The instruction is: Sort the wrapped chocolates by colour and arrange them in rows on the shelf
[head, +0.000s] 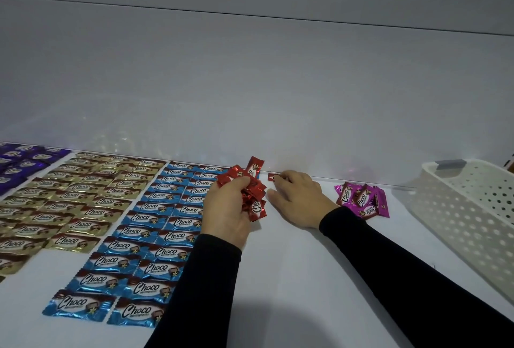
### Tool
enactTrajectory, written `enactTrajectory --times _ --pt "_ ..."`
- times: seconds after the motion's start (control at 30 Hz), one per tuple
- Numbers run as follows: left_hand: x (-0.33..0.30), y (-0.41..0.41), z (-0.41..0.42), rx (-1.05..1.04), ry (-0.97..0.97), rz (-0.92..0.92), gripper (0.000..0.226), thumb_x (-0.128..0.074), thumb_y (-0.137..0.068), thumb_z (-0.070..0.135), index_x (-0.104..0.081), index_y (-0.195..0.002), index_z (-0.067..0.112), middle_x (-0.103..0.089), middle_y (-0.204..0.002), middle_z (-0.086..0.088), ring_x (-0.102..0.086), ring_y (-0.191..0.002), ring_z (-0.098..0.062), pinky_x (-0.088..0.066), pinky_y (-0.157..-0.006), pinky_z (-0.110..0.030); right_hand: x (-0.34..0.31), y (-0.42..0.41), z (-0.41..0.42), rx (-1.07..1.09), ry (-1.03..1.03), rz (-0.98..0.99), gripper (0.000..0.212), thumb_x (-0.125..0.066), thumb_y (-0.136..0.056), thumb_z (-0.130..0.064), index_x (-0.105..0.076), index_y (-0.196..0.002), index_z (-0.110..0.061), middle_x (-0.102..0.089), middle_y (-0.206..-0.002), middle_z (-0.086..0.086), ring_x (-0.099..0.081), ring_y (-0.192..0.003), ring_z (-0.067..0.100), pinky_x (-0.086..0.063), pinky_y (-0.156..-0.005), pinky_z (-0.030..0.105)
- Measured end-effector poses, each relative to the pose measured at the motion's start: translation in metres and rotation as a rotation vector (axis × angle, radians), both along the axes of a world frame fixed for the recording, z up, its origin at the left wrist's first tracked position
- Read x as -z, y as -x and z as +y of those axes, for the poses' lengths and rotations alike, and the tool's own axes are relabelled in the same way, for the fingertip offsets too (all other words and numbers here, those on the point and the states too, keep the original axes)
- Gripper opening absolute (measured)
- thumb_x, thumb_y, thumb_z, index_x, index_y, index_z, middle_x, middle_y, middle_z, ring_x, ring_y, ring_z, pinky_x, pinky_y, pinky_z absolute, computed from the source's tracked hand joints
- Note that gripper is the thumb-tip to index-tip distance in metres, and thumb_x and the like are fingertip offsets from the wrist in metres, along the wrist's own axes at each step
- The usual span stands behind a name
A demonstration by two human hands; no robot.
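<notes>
Red chocolates [251, 192] sit bunched in the left hand [229, 212], fingers curled round them as a supply, while the right hand [299, 199] pinches a single red chocolate [271, 177] down at the shelf's [292, 278] far edge, apparently starting a row right of the blue rows [155, 231].

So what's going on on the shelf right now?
A person is sorting wrapped chocolates by colour. The left hand holds a bunch of red chocolates in its grip, while the right hand sets a single red chocolate down near the back wall, starting a new row. Purple chocolates, gold chocolates and blue chocolates already lie in rows to the left. A small pile of pink chocolates waits beside a white basket.
</notes>
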State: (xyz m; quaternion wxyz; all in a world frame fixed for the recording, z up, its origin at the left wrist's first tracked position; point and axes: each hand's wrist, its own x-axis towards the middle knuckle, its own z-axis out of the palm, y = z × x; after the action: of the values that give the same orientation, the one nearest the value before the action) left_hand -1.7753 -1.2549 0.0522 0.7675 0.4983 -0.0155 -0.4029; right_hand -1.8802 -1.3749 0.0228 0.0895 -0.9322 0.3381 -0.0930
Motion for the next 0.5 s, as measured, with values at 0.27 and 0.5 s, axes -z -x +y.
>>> enactTrajectory --times 0.27,0.5 --pt "0.0 0.006 0.003 0.197 -0.002 -0.081 0.017 -0.062 -0.092 0.002 -0.064 -0.107 0.01 -0.074 -0.099 -0.019 -0.072 -0.08 -0.027 -0.058 -0.072 -0.043 -0.03 0.016 0.021 0.151 -0.549 -0.76 0.033 -0.046 -0.103 -0.035 -0.068 -0.108 -0.01 -0.069 -0.103 0.005 -0.065 -0.095 0.016 -0.05 -0.087 0.032" --pt "-0.003 0.014 0.006 0.295 -0.012 -0.146 0.019 -0.059 -0.092 -0.003 -0.065 -0.106 0.008 -0.075 -0.077 -0.012 -0.072 -0.064 -0.02 -0.058 -0.066 -0.039 -0.043 0.025 0.027 0.103 -0.956 -0.898 0.012 -0.068 -0.091 -0.011 -0.068 -0.103 -0.011 -0.069 -0.083 0.005 -0.065 -0.072 0.015 -0.053 -0.067 0.023"
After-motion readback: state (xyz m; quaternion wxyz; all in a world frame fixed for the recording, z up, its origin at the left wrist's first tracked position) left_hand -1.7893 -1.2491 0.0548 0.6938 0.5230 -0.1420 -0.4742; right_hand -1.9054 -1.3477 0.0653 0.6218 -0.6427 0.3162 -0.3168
